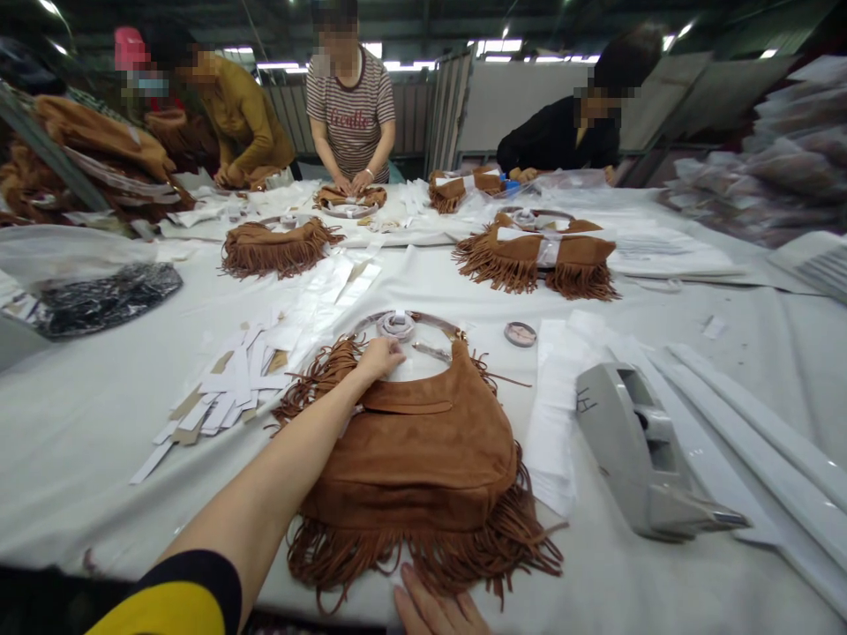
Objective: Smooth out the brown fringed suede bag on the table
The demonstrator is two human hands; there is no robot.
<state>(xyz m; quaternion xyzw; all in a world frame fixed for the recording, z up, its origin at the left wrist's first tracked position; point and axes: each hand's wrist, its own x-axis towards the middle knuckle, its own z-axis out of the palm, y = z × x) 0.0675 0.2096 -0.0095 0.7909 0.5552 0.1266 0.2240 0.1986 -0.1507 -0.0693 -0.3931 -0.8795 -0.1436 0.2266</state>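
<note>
A brown suede handbag [416, 450] with long fringe lies flat on the white-covered table in front of me. My left hand [382, 357] reaches across it, its fingers closed at the upper left edge of the bag's opening, beside the wrapped handle [437, 322]. At the bottom of the view, my right hand [437, 608] has its fingers extended and apart, touching or just under the lower fringe; part of it is cut off. A wrapped coil [397, 324] lies inside the handle's loop, near a zipper end [431, 351].
Right of the bag are white sheets [556, 406], a tape ring [520, 333] and a grey tape dispenser [635, 450]. Paper strips [231, 388] are piled at left. More fringed bags [539, 256] lie farther back, where several people [350, 106] work. Wrapped packages [787, 150] are stacked at right.
</note>
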